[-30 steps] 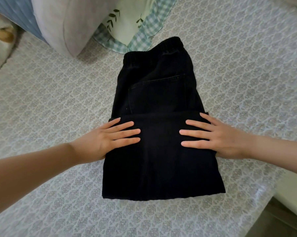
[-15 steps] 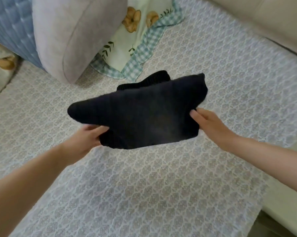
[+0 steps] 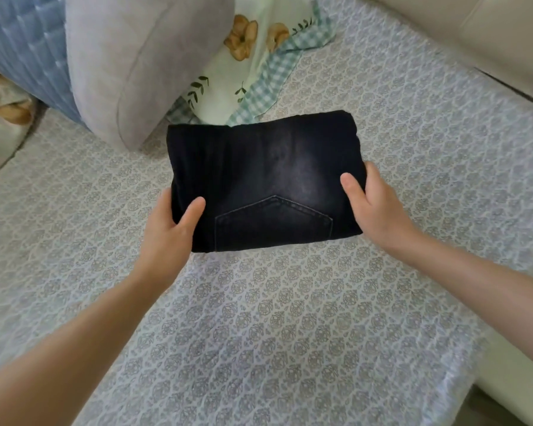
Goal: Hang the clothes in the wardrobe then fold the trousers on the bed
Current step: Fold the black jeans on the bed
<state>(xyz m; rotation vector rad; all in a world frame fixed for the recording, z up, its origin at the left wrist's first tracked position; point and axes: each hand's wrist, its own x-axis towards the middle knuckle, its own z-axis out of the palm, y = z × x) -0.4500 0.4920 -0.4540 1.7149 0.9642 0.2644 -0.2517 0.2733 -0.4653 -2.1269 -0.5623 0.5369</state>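
My bed point(image 3: 289, 333) carries a grey-white patterned cover that spreads under both my arms. Between my hands lie the folded black trousers point(image 3: 265, 179), pocket side up, flat on that cover. Beyond my left hand point(image 3: 170, 232) a grey pillow point(image 3: 142, 63) rests on the bed, and just past the trousers, ahead of my right hand point(image 3: 372, 207), lies a floral cloth with a checked border point(image 3: 259, 75).

Home bedroom: patterned bed point(image 3: 289, 318), pillows point(image 3: 142, 56).

We hold the folded black trousers point(image 3: 265, 182) by both ends, left hand point(image 3: 170, 222) and right hand point(image 3: 372, 201) clasping, just before the grey pillow point(image 3: 130, 63) on the bed point(image 3: 289, 318).
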